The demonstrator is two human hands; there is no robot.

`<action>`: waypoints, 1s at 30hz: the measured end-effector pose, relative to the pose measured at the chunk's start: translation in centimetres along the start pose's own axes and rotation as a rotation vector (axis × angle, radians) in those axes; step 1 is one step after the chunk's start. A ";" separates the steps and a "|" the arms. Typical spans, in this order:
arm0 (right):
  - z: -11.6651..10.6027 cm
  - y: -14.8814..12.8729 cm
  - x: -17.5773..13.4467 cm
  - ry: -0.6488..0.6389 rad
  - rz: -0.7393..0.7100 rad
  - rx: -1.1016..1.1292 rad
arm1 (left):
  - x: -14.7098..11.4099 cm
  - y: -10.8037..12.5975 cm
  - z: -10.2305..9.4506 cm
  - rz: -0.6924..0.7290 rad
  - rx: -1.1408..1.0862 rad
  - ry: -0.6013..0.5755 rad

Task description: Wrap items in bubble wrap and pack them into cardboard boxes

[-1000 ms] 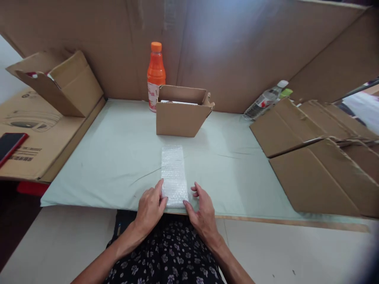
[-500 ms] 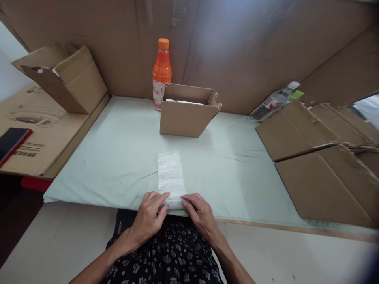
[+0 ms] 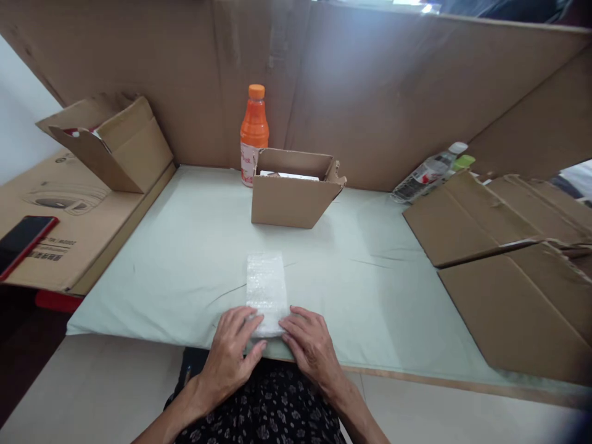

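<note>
A strip of clear bubble wrap (image 3: 267,283) lies near the front edge of the cloth-covered table, its near end folded into a thicker roll. My left hand (image 3: 234,345) grips the roll's left end, fingertips on top and thumb at the near side. On the right end, my right hand (image 3: 311,344) presses its fingers over the folded part, with the thumb below. Whatever may be inside the folds cannot be made out. Beyond the strip stands a small open cardboard box (image 3: 287,200) with white contents showing at its top.
An orange bottle (image 3: 254,126) stands behind the small box. At the left, another open box (image 3: 132,148) and a phone (image 3: 28,240) rest on a large carton (image 3: 87,237). Cardboard boxes (image 3: 513,302) and a clear plastic bottle (image 3: 428,172) are at the right.
The fingers of both hands have shifted on the folded end, and the thumbs have drawn back toward me. The whole scene sits lower as the camera view tilts up.
</note>
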State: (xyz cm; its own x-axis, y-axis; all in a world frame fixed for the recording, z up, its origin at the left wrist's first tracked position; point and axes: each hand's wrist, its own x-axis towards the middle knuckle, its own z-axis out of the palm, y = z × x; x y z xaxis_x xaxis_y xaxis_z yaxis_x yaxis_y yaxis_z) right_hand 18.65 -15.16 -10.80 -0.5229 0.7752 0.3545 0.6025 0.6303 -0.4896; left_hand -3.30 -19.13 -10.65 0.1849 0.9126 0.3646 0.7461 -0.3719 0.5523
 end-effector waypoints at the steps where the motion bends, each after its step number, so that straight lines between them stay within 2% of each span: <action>1: -0.1 0.0 0.1 -0.008 0.024 0.041 | -0.2 0.0 -0.1 0.010 -0.030 -0.030; 4: -0.1 -0.1 0.1 0.054 0.069 0.059 | 0.0 -0.3 0.3 -0.089 -0.045 -0.064; 7: 0.2 -0.3 0.0 0.128 0.043 -0.067 | 1.0 -0.7 0.9 -0.182 0.023 0.000; 10: 0.7 -0.3 0.1 0.043 -0.006 -0.122 | 1.4 -1.0 0.8 -0.131 0.029 0.059; 12: 0.8 -0.2 0.3 0.030 -0.018 -0.096 | 0.8 -1.1 0.3 -0.040 -0.019 0.029; 14: 0.6 -0.1 0.3 0.035 -0.006 -0.023 | 0.1 -1.2 -0.1 -0.007 -0.077 -0.022; 17: 0.1 0.0 -0.1 0.053 0.027 0.033 | -0.1 -1.5 0.0 -0.103 -0.100 -0.036; 20: 0.0 -0.1 -0.1 0.146 0.021 -0.085 | 1.4 -2.0 0.9 -0.174 -0.015 0.008; 23: 0.4 0.0 1.0 0.066 -0.023 -0.145 | 2.8 -2.3 1.3 -0.230 -0.002 0.076; 25: 1.0 0.2 2.0 0.046 -0.008 -0.108 | 2.7 -2.1 1.0 -0.337 -0.146 0.130; 27: 1.5 0.2 2.7 0.118 0.094 -0.017 | 2.1 -1.6 0.5 -0.529 -0.415 0.159; 29: 1.7 -0.1 2.9 0.157 0.208 0.108 | 1.5 -0.8 -0.1 -0.728 -0.760 0.124; 30: 1.6 -0.4 2.9 0.135 0.233 0.169 | 1.4 -0.4 -0.3 -0.794 -0.925 0.093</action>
State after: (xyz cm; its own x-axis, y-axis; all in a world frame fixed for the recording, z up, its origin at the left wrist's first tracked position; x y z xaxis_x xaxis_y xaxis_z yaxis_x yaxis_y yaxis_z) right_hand 15.92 -13.23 -10.90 -0.2907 0.9036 0.3147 0.5820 0.4281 -0.6914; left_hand -3.54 -17.76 -10.08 -0.1899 0.9394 -0.2856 -0.1127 0.2681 0.9568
